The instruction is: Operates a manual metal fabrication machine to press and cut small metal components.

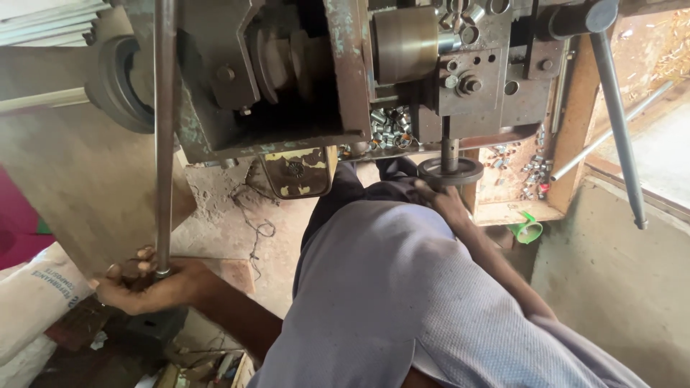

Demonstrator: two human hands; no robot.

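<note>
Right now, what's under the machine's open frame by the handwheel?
A pile of small metal sleeves lies on the ledge above the handwheel, which the right hand touches. The machine body hides how far the pile extends.

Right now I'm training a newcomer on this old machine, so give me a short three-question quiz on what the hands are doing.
1. True or false: the left hand grips the lower end of the long metal rod.
2. What is the right hand on? A) the green cup B) the round handwheel under the machine C) the white sack
3. What lies heaped on the machine's ledge, between the hands and above them?

Key: 1. True. 2. B; the hand rests at the wheel's rim. 3. A pile of small metal sleeves, with more scattered in the wooden tray at the right.
</note>
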